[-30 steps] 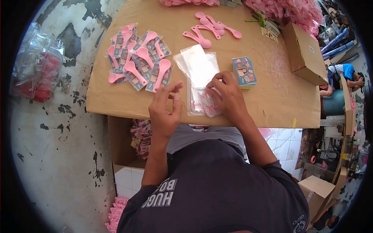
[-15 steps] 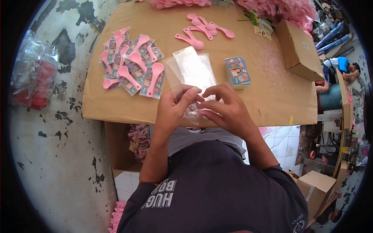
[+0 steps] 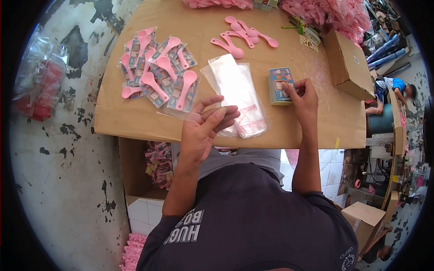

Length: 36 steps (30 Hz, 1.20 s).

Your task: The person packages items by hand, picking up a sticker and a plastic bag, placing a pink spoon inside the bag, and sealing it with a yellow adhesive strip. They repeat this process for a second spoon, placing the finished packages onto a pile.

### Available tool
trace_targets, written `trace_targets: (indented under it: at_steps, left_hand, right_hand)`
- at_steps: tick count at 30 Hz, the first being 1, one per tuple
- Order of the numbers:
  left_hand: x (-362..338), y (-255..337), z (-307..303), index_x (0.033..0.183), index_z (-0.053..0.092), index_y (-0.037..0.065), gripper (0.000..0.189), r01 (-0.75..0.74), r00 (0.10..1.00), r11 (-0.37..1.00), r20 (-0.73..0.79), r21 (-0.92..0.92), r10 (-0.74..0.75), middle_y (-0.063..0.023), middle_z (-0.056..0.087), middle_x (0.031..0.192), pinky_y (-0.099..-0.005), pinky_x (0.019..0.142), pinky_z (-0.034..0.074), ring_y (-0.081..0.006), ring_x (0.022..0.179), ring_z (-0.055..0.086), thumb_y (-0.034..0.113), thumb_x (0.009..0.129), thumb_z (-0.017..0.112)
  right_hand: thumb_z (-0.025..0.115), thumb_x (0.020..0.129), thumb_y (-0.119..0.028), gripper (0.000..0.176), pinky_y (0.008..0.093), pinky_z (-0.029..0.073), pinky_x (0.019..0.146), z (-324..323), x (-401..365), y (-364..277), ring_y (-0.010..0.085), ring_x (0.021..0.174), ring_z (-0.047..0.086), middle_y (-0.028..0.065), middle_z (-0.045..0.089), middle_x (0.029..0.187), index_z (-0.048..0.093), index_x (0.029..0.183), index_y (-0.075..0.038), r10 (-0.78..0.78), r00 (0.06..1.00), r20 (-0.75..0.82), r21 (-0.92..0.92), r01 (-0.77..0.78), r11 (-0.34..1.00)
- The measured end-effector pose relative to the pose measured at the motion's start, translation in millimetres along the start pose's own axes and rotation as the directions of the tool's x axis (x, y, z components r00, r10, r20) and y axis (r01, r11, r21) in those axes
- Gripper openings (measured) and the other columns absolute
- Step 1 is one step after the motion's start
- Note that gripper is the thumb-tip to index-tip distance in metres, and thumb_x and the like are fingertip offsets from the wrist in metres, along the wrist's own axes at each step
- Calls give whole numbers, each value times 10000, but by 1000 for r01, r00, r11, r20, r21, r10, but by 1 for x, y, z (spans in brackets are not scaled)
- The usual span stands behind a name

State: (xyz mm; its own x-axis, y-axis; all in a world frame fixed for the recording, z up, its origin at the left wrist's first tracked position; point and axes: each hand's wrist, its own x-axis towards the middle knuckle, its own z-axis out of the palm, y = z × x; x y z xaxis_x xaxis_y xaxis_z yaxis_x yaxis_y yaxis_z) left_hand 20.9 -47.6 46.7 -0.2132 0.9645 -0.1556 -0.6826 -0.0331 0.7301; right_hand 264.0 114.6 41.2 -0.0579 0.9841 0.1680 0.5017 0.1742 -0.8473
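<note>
My left hand (image 3: 209,125) hovers over the near edge of the table, fingers apart and palm turned inward, nothing visible in it. Close by lies a stack of clear plastic bags (image 3: 233,86), with pink print on their near ends. My right hand (image 3: 305,95) is at the stack of blue printed cards (image 3: 276,74), its thumb pressed on the top card and its fingers curled by the right edge. Left of the bags is a pile of pink measuring spoons (image 3: 185,90) packed with cards in clear bags. Several loose pink spoons (image 3: 233,47) lie farther back.
A cardboard box (image 3: 348,65) stands at the table's right side, near a heap of bagged pink spoons (image 3: 325,13). Small green items (image 3: 298,25) lie at the back. A peeling wall (image 3: 63,158) runs along the left; another person (image 3: 393,90) sits at far right.
My hands have parted. My right hand has moved right from above the bags to the card stack, and the fingers of my left hand have opened out.
</note>
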Motion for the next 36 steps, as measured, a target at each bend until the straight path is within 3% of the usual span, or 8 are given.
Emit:
trace_targets:
  at_steps: [8,16,18,19,21,24,26,36]
  left_hand:
    - [5,-10,-8,1114,629,-43,210,-167,986,986,33,25,166,-210,736,1041,-378,874,625,-287,956,747,131,1003,666]
    - [11,-1,9,1304,543,-15,310,-174,985,984,-12,-29,173,-243,653,1281,-399,1024,553,-324,1211,654,113,1030,609]
    - [13,-3,10,1305,543,-19,312,-179,984,983,-17,-23,179,-249,646,1292,-398,1024,553,-328,1218,649,111,1030,610]
    - [13,-4,10,1305,542,-24,313,-184,983,983,-20,-22,183,-254,639,1303,-398,1024,553,-332,1225,645,109,1029,610]
    - [15,-6,12,1302,541,-28,314,-181,983,983,-19,-20,181,-258,634,1311,-402,1026,552,-334,1224,645,107,1028,612]
    - [16,-9,20,1293,546,-32,298,-181,983,983,-8,-15,181,-262,629,1316,-407,1029,553,-322,1225,643,92,1028,601]
    - [15,-11,24,1287,554,-32,282,-185,983,983,-2,-7,185,-261,631,1313,-408,1029,556,-310,1227,641,78,1029,588]
    - [11,-10,17,1297,544,-36,303,-203,979,979,23,-14,203,-266,646,1284,-416,1032,557,-304,1213,647,89,1027,598]
  right_hand:
    - [744,955,-234,253,250,472,635,-5,6,21,83,692,577,37,676,774,675,919,7,13,1000,-26,125,-10,992]
    - [655,1019,-185,215,250,447,611,-10,-14,-9,55,759,583,9,661,785,708,1064,19,-242,914,-325,-64,235,970]
    - [642,1027,-172,204,241,432,570,-9,-24,-11,44,710,563,-11,646,777,709,1081,12,-236,921,-309,240,316,918]
    - [642,1027,-172,204,241,432,570,-10,-33,-15,44,710,563,-11,646,777,709,1081,12,-231,922,-310,242,312,919]
    - [641,1029,-180,198,219,413,537,-11,-55,-31,28,648,529,-27,637,780,711,1077,-1,-69,981,182,400,-10,916]
    - [652,1025,-192,197,206,406,514,-3,-74,-45,17,599,507,-37,628,768,705,1065,-6,-45,913,404,354,-111,929]
    - [655,1025,-205,210,201,419,519,4,-81,-49,21,594,521,-37,633,776,689,1093,-9,-13,821,570,484,-323,813]
    - [676,1008,-156,210,193,436,542,12,-87,-57,21,617,550,-18,649,774,659,1115,24,0,918,398,522,-226,823]
